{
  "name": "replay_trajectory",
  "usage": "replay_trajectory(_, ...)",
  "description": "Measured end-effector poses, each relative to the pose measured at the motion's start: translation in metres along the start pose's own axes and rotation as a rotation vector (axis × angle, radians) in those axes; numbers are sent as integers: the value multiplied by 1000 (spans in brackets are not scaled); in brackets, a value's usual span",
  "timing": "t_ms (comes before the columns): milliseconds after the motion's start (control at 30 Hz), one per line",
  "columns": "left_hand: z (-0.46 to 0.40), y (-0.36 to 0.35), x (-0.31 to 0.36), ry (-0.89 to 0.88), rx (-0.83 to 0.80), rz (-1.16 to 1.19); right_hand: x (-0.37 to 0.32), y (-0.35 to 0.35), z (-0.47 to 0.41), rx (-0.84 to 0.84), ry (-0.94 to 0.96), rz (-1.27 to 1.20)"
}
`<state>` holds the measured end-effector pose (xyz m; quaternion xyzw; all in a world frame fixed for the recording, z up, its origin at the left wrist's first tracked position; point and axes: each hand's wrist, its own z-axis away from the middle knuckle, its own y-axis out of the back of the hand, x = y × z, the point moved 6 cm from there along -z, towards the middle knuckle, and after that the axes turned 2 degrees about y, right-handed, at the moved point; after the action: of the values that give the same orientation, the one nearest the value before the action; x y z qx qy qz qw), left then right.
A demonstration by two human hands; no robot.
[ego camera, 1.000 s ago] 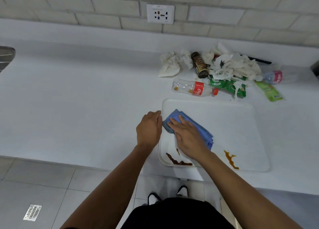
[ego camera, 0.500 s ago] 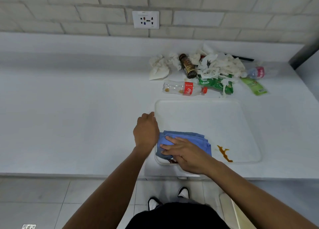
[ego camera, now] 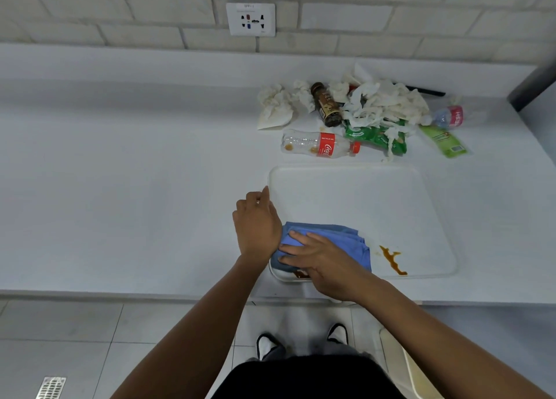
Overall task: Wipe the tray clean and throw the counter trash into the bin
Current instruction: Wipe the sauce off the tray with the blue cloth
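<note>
The white rectangular plastic tray (ego camera: 361,206) on the white counter (ego camera: 135,188) is steadied at its left rim by the curled left hand (ego camera: 255,224). The folded blue cloth (ego camera: 328,236) is pressed flat under the right hand (ego camera: 325,260), fingers extended, over the near-left brown smear (ego camera: 301,274). A second brown stain (ego camera: 392,258) is left uncovered; bottles and crumpled tissues (ego camera: 385,103) are heaped behind the tray.

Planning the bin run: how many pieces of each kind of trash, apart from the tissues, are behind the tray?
Bottles: 3, namely the cola bottle, brown bottle and pink-label bottle
Green wrappers: 2, one crumpled wrapper and one flat wrapper
Total: 5
</note>
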<state>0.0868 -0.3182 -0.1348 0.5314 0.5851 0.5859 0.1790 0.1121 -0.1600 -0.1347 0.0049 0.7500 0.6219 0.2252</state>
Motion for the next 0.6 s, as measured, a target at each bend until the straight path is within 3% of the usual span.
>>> replay_trajectory(200,1,2,5,-41,26,-71,12,-5,20,-29,30,-111)
replay_trajectory(367,2,2,3,-33,6,-76,36,17,43,41,-111,-281)
replay_trajectory(600,4,2,5,-2,-12,-77,30,12,13,-10,-177,-215)
